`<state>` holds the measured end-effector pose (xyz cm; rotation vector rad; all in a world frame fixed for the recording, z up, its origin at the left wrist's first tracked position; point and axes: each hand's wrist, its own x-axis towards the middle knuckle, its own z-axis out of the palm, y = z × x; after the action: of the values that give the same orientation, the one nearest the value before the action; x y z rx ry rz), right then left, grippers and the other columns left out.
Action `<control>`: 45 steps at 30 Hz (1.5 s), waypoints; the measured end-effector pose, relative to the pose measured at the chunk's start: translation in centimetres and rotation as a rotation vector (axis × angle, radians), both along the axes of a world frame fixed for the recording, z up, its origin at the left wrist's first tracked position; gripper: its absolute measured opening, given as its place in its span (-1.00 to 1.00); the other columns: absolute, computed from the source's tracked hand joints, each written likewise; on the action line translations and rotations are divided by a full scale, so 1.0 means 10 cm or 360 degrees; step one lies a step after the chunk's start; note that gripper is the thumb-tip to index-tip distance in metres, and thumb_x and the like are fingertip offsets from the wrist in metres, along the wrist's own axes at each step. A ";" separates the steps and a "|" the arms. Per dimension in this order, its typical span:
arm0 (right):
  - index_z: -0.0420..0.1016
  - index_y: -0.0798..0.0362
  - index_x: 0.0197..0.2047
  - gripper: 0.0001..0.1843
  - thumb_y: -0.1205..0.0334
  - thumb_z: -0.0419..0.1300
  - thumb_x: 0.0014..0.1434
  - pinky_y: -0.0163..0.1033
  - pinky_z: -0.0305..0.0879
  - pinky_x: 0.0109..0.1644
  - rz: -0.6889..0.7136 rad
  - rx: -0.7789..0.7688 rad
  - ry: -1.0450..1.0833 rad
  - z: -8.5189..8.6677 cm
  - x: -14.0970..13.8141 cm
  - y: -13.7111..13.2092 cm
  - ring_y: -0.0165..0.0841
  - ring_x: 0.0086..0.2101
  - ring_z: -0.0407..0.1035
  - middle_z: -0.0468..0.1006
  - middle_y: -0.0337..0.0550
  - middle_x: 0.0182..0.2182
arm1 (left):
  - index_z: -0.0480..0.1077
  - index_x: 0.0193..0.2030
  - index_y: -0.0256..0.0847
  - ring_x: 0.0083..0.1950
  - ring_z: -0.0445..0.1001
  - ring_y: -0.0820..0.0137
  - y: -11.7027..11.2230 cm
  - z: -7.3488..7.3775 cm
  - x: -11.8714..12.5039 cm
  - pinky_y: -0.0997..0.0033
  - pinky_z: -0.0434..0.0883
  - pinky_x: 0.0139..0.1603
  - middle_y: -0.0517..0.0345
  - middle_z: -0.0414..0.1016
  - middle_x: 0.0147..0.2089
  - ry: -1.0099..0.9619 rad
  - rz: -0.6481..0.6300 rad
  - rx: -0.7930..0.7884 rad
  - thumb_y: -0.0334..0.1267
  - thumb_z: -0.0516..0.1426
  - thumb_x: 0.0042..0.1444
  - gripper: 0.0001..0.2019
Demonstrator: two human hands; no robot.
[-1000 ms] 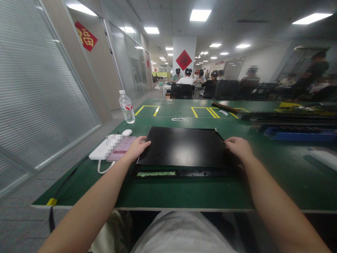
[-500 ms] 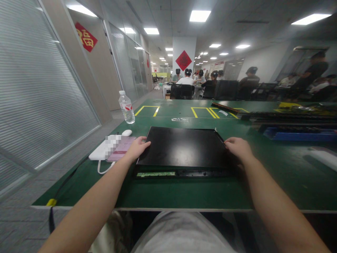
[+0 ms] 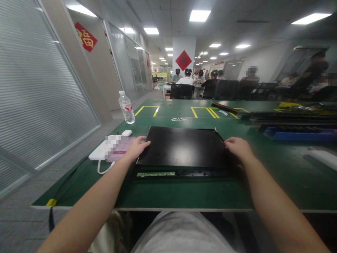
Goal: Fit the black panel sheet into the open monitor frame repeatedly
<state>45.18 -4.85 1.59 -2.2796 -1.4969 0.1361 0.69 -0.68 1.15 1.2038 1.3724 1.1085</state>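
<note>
Centrally placed: one black panel [image 3: 181, 146], rectangular, glossy, lying face up over a dark frame [image 3: 202, 173] on the green table [image 3: 184, 195]. Panel's near edge stands just behind a green circuit strip [image 3: 156, 174], which sits in the frame's near side, uncovered.

Left hand [image 3: 137, 147]: at the panel's left edge; thumb on the upper face, fingers curled at the side, partly hidden; they appear clamped on the panel.

Right hand [image 3: 238, 148]: at the right edge; thumb and forefinger close together at the rim. Whether they clamp the panel, or merely touch panel or frame, cannot be told.

Adjacent, left: white mouse-shaped object [image 3: 126, 133], phone [image 3: 121, 149], white cable [image 3: 101, 169]. Beyond: water bottle [image 3: 126, 108], upright. Far right: blue tray [image 3: 300, 134].

Handling notes, by judgement: panel best held by its edges, both sides kept level, pressure light, since a thin sheet may flex or crack. Fingertips best kept off the glossy face, which likely marks easily; near edge best kept from scraping the circuit strip.
</note>
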 end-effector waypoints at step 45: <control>0.67 -0.01 -0.23 -0.70 0.16 0.13 0.07 -0.24 0.32 -0.22 -0.0010 0.0053 0.0089 -0.03 0.02 0.01 -0.23 -0.28 0.50 0.65 -0.09 -0.32 | 0.60 -0.17 -0.24 -0.04 0.58 0.07 0.01 0.04 -0.08 0.18 0.46 0.00 -0.03 0.66 -0.14 0.0363 -0.0047 0.0276 -0.23 0.31 -0.13 -0.68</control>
<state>45.42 -4.75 1.26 -2.2354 -1.4529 0.1704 -0.13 -0.57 1.53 1.5094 1.4460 1.1136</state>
